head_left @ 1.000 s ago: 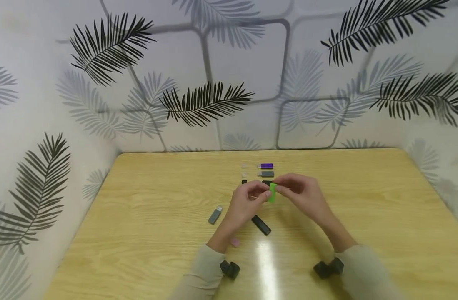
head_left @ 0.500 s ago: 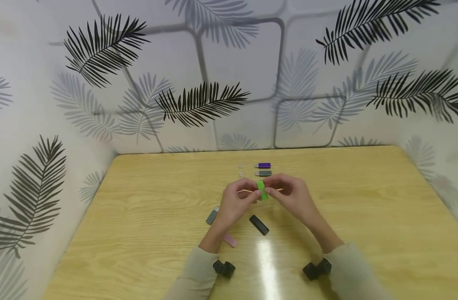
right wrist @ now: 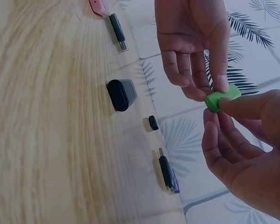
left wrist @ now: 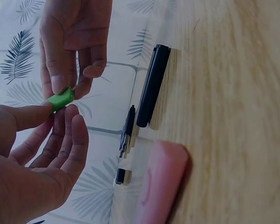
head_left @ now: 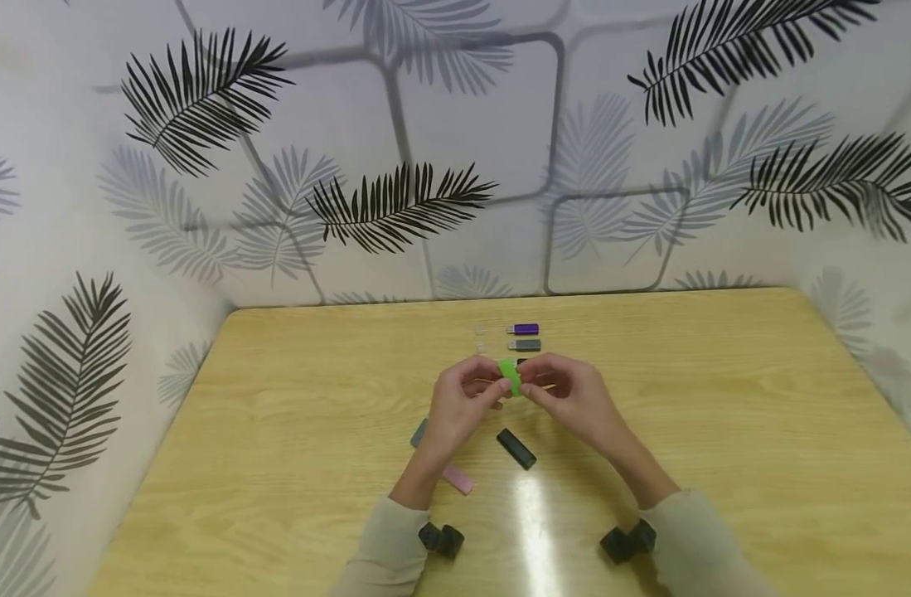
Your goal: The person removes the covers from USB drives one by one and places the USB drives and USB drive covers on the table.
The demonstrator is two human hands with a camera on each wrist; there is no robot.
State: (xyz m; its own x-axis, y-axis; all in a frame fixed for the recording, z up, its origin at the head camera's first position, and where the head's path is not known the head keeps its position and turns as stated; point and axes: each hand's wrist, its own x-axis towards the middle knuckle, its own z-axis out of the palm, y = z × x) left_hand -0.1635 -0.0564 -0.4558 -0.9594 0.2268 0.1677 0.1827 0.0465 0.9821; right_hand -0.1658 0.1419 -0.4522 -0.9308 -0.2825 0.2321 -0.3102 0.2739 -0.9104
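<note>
Above the table, a small green USB stick (head_left: 511, 377) is held between both hands, tilted, with no metal plug showing. My left hand (head_left: 457, 408) pinches its one end between thumb and fingertips. From the other side my right hand (head_left: 577, 404) pinches the opposite end. The left wrist view shows the green stick (left wrist: 61, 99) between the two thumbs, and the right wrist view shows the same stick (right wrist: 222, 98) with fingertips beneath it. Below the hands lies a black USB stick (head_left: 516, 448). A pink one (head_left: 457, 478) and a grey one (head_left: 419, 432) are partly covered by my left arm.
Toward the back lie a purple USB stick (head_left: 525, 329) and a grey one (head_left: 528, 345), plugs facing left. Beside them sit small clear caps (head_left: 480, 347). A small black cap (right wrist: 153, 122) shows in the right wrist view. A patterned wall borders the wooden table (head_left: 313, 398).
Both hands have shifted left in the head view with the green USB stick, which now leans the other way. Slight camera movement shows too; the sticks on the table stay put.
</note>
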